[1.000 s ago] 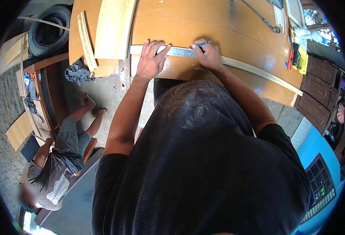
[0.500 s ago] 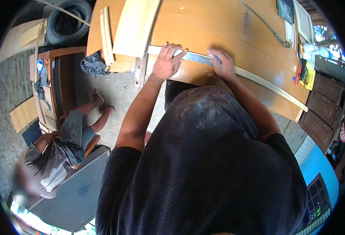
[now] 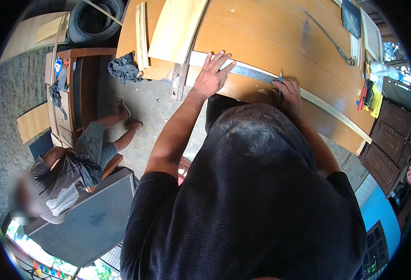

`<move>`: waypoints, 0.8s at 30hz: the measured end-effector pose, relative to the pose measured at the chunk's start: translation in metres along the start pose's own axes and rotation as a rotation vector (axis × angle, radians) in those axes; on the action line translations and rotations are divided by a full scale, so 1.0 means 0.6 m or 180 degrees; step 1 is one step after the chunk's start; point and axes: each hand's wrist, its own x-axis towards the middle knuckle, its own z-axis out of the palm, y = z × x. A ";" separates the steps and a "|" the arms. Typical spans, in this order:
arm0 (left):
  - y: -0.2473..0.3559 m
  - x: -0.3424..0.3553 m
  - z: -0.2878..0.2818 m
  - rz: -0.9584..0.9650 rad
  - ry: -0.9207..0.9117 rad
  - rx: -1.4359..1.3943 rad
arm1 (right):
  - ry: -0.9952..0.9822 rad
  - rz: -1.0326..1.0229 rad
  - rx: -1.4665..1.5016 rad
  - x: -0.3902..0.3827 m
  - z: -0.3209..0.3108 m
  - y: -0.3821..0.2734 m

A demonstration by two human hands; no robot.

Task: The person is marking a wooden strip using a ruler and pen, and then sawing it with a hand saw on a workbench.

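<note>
My left hand [image 3: 213,74] lies with fingers spread over a metal ruler [image 3: 251,74] and the pale wooden strip [image 3: 329,109] along the near edge of the orange-brown wooden table [image 3: 247,32]. Farther right, my right hand [image 3: 288,95] grips a blue pencil [image 3: 280,76], held upright beside the ruler, its fingers curled at the strip; where the pencil's tip rests is hidden. A wide pale board [image 3: 172,30] lies beyond my left hand, beside narrower wood strips [image 3: 141,35] and a crumpled dark cloth [image 3: 123,67].
At left a co-worker [image 3: 65,182] reclines near a wooden furniture piece [image 3: 81,52] and a grey panel [image 3: 88,219]. Tyres [image 3: 88,32] sit at upper left. A long metal rod [image 3: 331,42] and red-and-yellow tools [image 3: 372,100] lie on the table's right; a brown cabinet [image 3: 385,135] stands beyond.
My right hand has shifted a little right along the ruler, tilting the pencil more upright. My left hand stays on the ruler. The whole view has shifted, moving the table rightward in frame.
</note>
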 end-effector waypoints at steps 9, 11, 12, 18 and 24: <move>0.002 0.000 -0.003 -0.0069 0.0002 -0.0118 | 0.0272 0.0169 -0.0121 -0.009 0.011 0.006; 0.002 0.000 -0.004 -0.0087 0.0027 -0.0240 | 0.0182 0.0218 -0.0252 -0.009 0.011 0.008; 0.001 -0.002 -0.004 -0.0095 0.0029 -0.0235 | 0.0178 0.0210 -0.0246 -0.009 0.012 0.008; 0.001 -0.001 -0.007 -0.0077 0.0005 -0.0243 | 0.0250 0.0177 -0.0134 -0.005 0.010 0.008; -0.001 -0.003 -0.003 -0.0076 0.0002 -0.0208 | 0.0301 0.0174 -0.0120 -0.003 0.009 0.004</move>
